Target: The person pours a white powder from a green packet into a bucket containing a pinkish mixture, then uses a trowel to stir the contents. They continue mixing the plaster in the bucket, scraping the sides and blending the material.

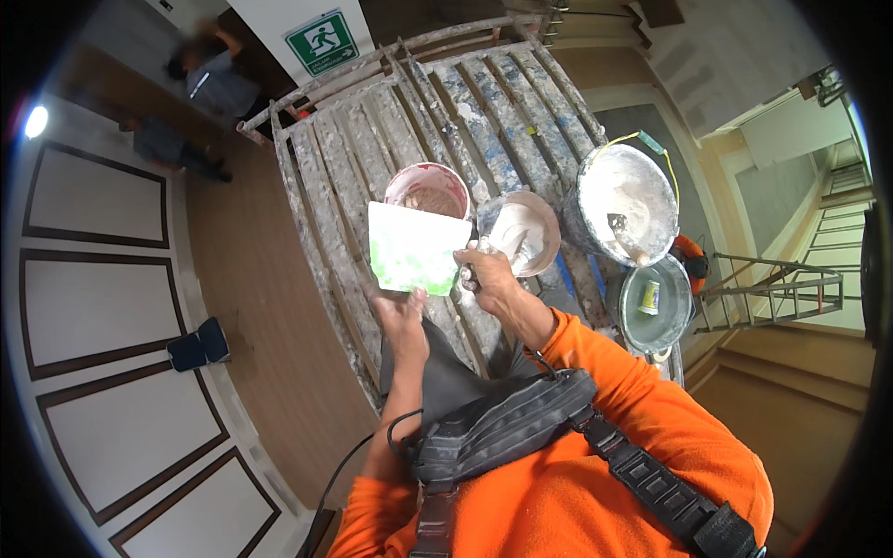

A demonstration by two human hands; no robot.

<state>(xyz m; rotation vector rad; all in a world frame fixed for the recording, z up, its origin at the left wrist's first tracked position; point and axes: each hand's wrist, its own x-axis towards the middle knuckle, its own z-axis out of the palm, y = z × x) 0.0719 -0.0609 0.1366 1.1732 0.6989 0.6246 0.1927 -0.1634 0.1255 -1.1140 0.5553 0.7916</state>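
Orange shirt [549, 502]; left fingers [418, 297] apparently pinch white-green board [416, 245].

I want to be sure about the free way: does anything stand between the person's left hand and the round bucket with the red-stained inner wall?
Yes, in this view. The flat white-and-green rectangular board is between them: the left hand touches its lower edge, and its upper edge overlaps the near side of the bucket.

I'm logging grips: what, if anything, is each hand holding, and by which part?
The left hand holds the white-and-green board at its lower edge. The right hand grips something dark beside the board's right edge; I cannot tell what.
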